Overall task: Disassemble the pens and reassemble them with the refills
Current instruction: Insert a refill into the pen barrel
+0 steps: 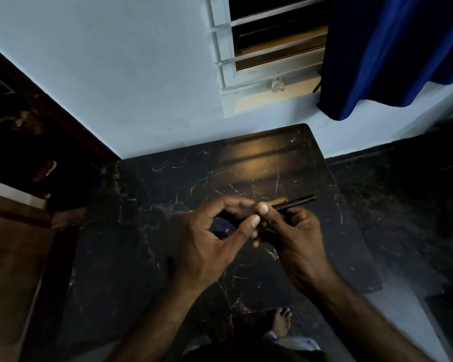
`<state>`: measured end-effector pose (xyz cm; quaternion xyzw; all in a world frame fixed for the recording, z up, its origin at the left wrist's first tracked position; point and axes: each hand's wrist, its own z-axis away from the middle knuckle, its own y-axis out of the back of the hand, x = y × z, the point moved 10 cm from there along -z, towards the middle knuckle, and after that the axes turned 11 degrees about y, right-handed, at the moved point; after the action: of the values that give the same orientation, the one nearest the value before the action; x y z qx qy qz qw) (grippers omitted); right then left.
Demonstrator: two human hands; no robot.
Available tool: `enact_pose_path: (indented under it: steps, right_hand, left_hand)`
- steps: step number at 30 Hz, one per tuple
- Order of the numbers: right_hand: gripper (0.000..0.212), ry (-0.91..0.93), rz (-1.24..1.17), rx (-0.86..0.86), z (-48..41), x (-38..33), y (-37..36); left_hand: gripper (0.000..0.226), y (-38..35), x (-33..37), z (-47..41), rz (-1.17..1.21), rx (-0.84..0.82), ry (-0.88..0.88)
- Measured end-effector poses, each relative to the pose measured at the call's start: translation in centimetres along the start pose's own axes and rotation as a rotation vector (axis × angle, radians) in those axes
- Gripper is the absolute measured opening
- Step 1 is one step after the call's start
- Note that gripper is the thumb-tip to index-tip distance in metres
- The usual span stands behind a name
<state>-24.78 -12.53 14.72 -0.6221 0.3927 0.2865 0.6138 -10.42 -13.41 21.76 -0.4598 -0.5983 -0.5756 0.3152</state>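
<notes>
A black pen barrel sticks out to the upper right from my right hand, which grips it between thumb and fingers. My left hand meets it from the left, its thumb and forefinger pinched at the barrel's near end; what they hold is hidden. Below my left fingers a dark pen part with blue print lies on the black marble table. Both hands hover above the table's middle.
The table's far edge meets a pale wall under a window with a blue curtain. Dark floor lies to the right. A wooden door frame stands left. My bare foot shows below the near edge.
</notes>
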Motion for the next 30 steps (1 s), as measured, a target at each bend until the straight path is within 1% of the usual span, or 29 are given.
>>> enact_pose_path:
  steps: [3,9,12,16,18,20,21,22,23,24,26,28,29,30]
  right_hand:
    - [0.021,-0.02,-0.075,0.028,-0.2,0.4,-0.1]
    - [0.017,-0.041,-0.132,-0.015,0.2,1.2,-1.8]
    - [0.018,-0.06,-0.136,-0.014,0.3,1.6,-2.0]
    - [0.017,-0.077,-0.143,-0.014,0.2,1.6,-1.8]
    - [0.016,-0.074,-0.149,0.004,-0.1,1.3,-1.6]
    - [0.016,-0.066,-0.153,0.037,-0.4,0.8,-0.8]
    - [0.015,-0.059,-0.147,0.047,-0.5,0.5,-0.2]
    - [0.015,-0.054,-0.138,0.053,-0.5,0.2,0.3]
    - [0.016,-0.051,-0.13,0.058,-0.5,-0.1,0.9]
    - [0.017,-0.05,-0.124,0.065,-0.4,-0.5,1.4]
    - [0.022,-0.055,-0.106,0.084,-0.1,-1.0,2.3]
    - [0.021,-0.055,-0.078,0.107,0.2,-1.5,3.3]
    - [0.018,-0.054,-0.067,0.119,0.4,-1.8,3.7]
    - [0.015,-0.055,-0.062,0.13,0.7,-2.1,4.1]
  left_hand:
    - [0.033,-0.2,-0.4,-0.1,0.113,0.009,0.027]
    - [0.043,-1.9,-0.1,-0.4,0.307,-0.003,0.09]
    - [0.045,-1.8,-0.3,-0.6,0.309,0.033,0.109]
    - [0.054,-1.3,-1.1,-0.7,0.3,0.041,0.134]
    - [0.056,0.3,-3.5,-1.3,0.385,0.104,0.163]
    - [0.046,2.6,-7.6,-1.8,0.475,0.227,0.224]
    - [0.035,3.6,-10.0,-1.8,0.454,0.29,0.251]
    - [0.024,4.3,-12.5,-1.6,0.368,0.336,0.275]
    - [0.019,4.4,-15.2,-1.2,0.252,0.344,0.313]
    - [0.022,4.0,-17.9,-0.6,0.118,0.329,0.374]
    - [0.03,2.6,-23.1,0.8,-0.125,0.231,0.489]
    - [0.024,1.0,-26.0,1.9,-0.388,0.099,0.45]
    - [0.021,0.3,-26.9,2.4,-0.481,0.044,0.409]
    - [0.021,-0.2,-27.6,2.6,-0.524,0.003,0.389]
